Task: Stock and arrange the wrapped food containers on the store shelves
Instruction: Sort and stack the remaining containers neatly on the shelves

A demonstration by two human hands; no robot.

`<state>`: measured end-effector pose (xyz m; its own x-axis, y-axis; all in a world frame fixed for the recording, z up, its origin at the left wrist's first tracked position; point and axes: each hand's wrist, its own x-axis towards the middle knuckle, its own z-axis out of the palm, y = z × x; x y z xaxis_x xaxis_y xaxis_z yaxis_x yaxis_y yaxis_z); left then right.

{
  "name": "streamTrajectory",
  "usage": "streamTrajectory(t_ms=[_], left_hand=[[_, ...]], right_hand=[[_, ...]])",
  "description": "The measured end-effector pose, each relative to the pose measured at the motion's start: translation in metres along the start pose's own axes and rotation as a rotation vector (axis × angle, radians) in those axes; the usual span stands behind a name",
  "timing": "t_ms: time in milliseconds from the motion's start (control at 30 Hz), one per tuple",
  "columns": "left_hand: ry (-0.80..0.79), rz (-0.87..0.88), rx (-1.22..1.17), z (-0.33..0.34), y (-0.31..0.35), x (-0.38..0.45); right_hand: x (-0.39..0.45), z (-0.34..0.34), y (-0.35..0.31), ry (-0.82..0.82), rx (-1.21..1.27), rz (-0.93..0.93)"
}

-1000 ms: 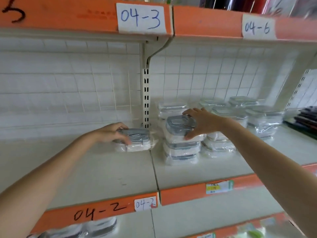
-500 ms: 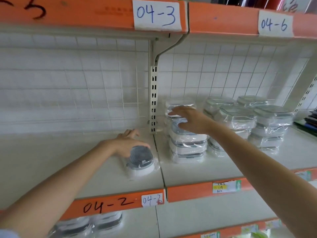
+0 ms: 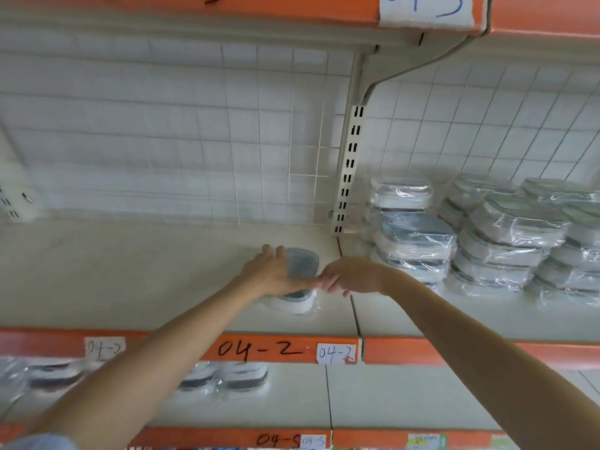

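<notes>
So, hands: your left hand (image 3: 276, 274) and right hand (image 3: 349, 276), fingers straight, met over the container (image 3: 300, 280).
Container: alone on the left shelf (image 3: 130, 271).
Done: stacks (image 3: 487, 235) filled the right bay.
Left: most of this bay, likely.

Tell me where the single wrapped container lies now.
The wrapped container lies on the 04-2 shelf, between the left hand and right hand, left of the stacks.
</notes>
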<state>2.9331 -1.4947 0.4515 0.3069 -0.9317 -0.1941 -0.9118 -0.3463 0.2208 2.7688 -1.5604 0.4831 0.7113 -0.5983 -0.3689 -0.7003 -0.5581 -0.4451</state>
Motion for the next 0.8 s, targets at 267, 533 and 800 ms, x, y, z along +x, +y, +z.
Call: streamTrajectory(t_ms=[267, 533, 800], left_hand=[[-0.107, 0.229, -0.102, -0.018, -0.025, -0.004], [0.339, 0.561, -0.407, -0.064, -0.009, -0.023], [0.339, 0.427, -0.582, -0.061, 0.084, -0.002]], right_hand=[[0.015, 0.018, -0.008, 0.217, -0.412, -0.186], [-0.018, -0.041, -0.005, 0.524, -0.309, -0.306], [-0.087, -0.147, 0.079, 0.617, -0.288, -0.104]])
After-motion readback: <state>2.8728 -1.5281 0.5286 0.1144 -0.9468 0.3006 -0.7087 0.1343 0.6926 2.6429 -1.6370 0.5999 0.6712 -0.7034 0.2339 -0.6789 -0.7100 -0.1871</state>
